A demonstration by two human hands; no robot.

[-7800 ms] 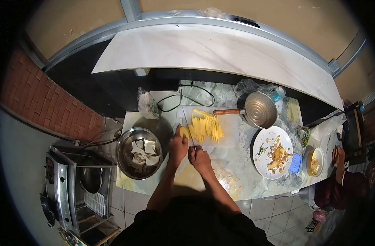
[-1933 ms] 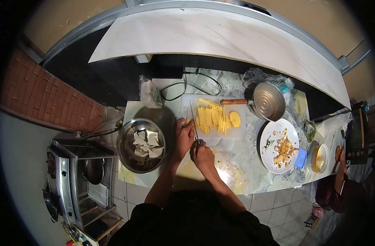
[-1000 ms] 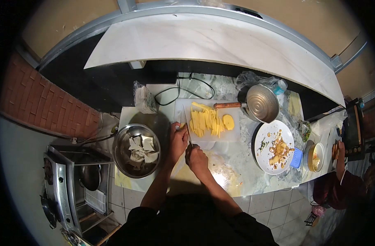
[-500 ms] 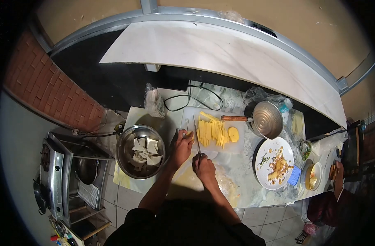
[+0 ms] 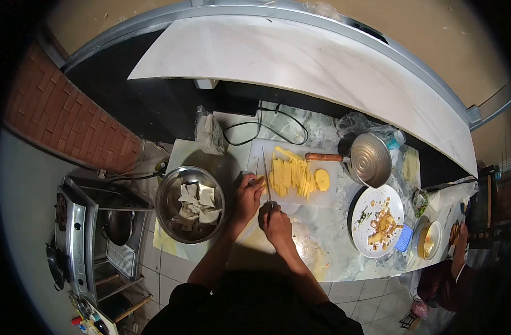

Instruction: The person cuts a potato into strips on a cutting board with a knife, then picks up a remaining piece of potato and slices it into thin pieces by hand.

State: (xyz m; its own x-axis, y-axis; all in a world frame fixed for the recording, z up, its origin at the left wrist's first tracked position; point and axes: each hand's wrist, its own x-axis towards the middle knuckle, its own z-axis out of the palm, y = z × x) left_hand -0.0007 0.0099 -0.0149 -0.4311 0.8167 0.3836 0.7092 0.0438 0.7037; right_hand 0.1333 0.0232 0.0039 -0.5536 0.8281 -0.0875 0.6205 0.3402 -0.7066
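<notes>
My left hand (image 5: 247,196) is closed on a piece of potato (image 5: 261,183) at the left side of the white cutting board (image 5: 329,199). In my right hand (image 5: 277,224) is a knife (image 5: 267,177), its blade pointing away from me, upright on edge just right of the left fingers. To the right of the blade lie several potato strips (image 5: 290,174) in a loose pile. Beside them rests a round potato slice (image 5: 322,179). The left fingers partly hide the piece they hold.
Left stands a steel bowl (image 5: 161,219) with white sheet-like pieces. A saucepan (image 5: 370,159) reaches its wooden handle over the board. A white plate (image 5: 356,199) holds peelings, near a blue object (image 5: 403,238). Behind runs a black cable (image 5: 269,129). Another person's arm (image 5: 460,248) is far right.
The whole view has shifted slightly. Both hands, the knife and the potato pieces keep nearly the same places on the board.
</notes>
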